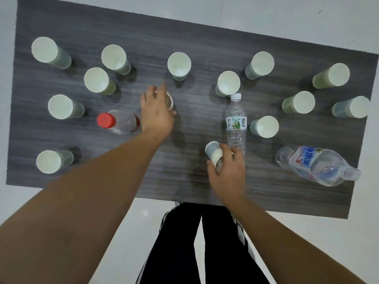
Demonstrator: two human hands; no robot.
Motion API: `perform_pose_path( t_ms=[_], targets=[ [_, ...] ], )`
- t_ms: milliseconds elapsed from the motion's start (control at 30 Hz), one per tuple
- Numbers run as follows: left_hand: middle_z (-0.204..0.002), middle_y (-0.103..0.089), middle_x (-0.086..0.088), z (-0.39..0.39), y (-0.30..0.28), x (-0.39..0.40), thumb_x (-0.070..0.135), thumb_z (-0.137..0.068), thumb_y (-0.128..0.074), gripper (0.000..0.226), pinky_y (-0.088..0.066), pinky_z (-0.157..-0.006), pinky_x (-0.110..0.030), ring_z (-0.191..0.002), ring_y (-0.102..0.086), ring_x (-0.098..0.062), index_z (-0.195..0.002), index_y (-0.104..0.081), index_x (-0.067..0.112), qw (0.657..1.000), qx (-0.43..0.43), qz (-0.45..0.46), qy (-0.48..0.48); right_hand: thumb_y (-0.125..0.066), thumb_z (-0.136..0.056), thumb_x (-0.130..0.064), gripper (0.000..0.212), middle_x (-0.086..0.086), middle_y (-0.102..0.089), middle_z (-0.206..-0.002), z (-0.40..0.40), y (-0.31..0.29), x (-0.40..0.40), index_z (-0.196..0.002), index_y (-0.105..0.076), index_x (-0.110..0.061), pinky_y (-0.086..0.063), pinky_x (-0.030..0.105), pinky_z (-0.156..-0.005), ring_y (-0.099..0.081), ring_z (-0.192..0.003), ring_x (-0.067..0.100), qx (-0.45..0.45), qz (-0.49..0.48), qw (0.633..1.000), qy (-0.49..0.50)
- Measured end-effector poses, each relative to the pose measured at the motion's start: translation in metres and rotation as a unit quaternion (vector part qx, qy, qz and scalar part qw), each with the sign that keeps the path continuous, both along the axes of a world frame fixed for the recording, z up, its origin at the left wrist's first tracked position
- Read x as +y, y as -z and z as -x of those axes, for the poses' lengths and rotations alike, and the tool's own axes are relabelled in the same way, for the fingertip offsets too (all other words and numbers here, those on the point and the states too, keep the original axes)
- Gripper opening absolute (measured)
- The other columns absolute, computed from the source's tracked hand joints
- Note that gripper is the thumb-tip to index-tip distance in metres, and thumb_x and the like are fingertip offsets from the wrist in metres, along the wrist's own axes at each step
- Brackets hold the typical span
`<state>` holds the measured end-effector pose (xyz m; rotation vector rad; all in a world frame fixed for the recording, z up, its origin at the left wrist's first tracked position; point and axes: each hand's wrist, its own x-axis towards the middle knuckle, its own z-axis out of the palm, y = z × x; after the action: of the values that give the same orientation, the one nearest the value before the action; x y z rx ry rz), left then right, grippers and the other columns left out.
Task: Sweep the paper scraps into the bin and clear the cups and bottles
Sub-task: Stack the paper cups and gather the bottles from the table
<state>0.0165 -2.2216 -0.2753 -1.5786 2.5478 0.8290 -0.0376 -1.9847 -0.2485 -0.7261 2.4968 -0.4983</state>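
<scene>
Several white paper cups stand on a dark wood-grain table [194, 124], among them one at the far middle [179, 64] and one at the near left [49, 161]. My left hand [156, 111] curls around a paper cup [169, 101] near the table's middle. My right hand [226, 173] grips a tilted paper cup [214, 153] near the front edge. A red-capped clear bottle [118, 121] stands just left of my left hand. A white-capped bottle [235, 121] stands behind my right hand. A large clear bottle [315, 165] lies on its side at the right.
The table stands on a pale floor [307, 232]. My legs in dark trousers [203, 242] are at the table's front edge. Cups crowd the left, back and right parts of the tabletop. No bin or paper scraps are in view.
</scene>
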Motion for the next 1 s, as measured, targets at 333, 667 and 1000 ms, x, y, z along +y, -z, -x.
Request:
perform_pose_path(
  t_ms=[333, 667, 1000],
  targets=[
    [-0.124, -0.045, -0.018, 0.060, -0.037, 0.004, 0.023, -0.068, -0.061, 0.059, -0.030, -0.087, -0.024, -0.105, -0.047, -0.032, -0.124, -0.048, 0.007, 0.965, 0.166, 0.145, -0.144, -0.079, -0.078, -0.023, 0.059, 0.017, -0.052, -0.129, 0.037, -0.005, -0.030, -0.132, -0.058, -0.011, -0.047, 0.045, -0.098, -0.054, -0.112, 0.036, -0.017, 0.060, 0.997, 0.048],
    [-0.136, -0.029, -0.012, 0.105, 0.008, -0.039, 0.019, -0.069, -0.060, 0.062, -0.043, -0.087, -0.048, -0.110, -0.037, -0.040, -0.128, -0.040, 0.020, 0.991, -0.117, 0.025, 0.062, -0.074, -0.083, -0.022, 0.058, 0.021, -0.050, -0.131, 0.098, -0.013, -0.066, -0.135, -0.055, -0.008, -0.047, 0.044, -0.094, -0.052, -0.111, 0.035, 0.049, 0.144, 0.986, 0.068],
    [-0.127, -0.041, -0.011, 0.123, 0.025, -0.044, 0.019, -0.070, -0.068, 0.048, -0.036, -0.083, -0.036, -0.106, -0.042, -0.036, -0.115, -0.050, 0.021, 0.998, -0.053, 0.032, 0.025, -0.072, -0.081, -0.020, 0.059, 0.014, -0.042, -0.133, 0.155, 0.032, -0.151, -0.134, -0.047, -0.020, -0.044, 0.041, -0.088, -0.042, -0.116, 0.033, 0.060, -0.069, 0.985, -0.143]
  ],
)
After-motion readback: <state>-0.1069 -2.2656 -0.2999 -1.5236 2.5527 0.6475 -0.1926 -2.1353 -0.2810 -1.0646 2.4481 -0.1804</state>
